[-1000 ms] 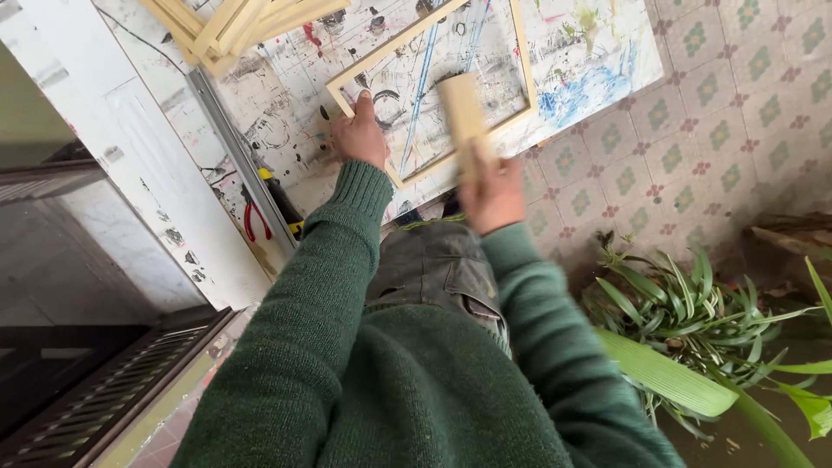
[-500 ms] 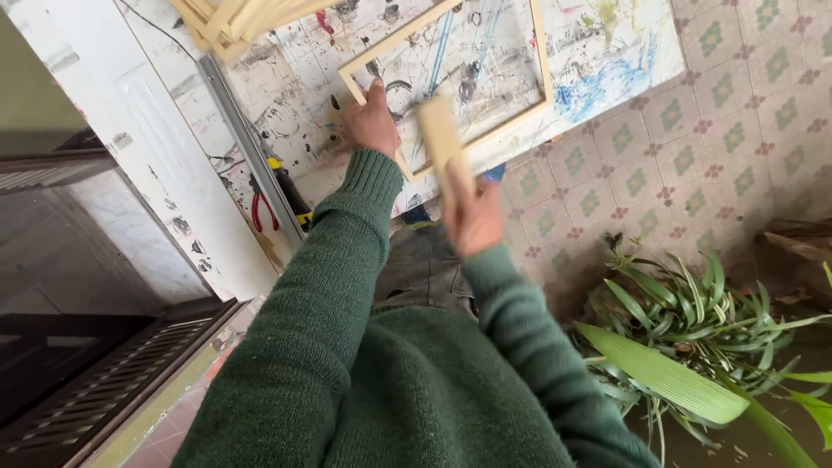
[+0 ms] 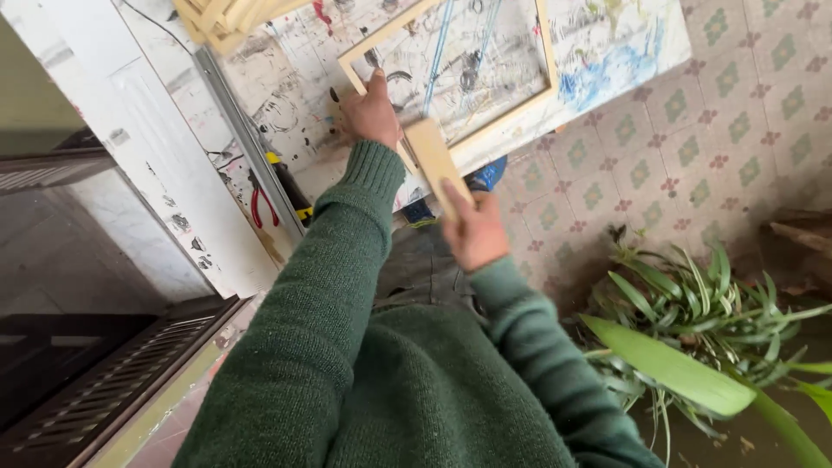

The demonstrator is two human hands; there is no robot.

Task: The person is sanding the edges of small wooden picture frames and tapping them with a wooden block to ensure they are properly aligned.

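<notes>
Soft even daylight, no hard shadows, dim at left edge, slight motion blur on hands, bg fairly sharp, tilted wide-angle view

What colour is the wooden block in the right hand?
Pale, unpainted tan wood; the block shows best in the head view, gripped by the right hand.

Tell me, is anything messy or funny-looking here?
Yes. The work board under the wooden frame is covered in black scribbles, splatters and blue paint smears. The left hand presses the frame's corner, and the right hand holds a wooden block beside it. Nothing looks broken.
</notes>
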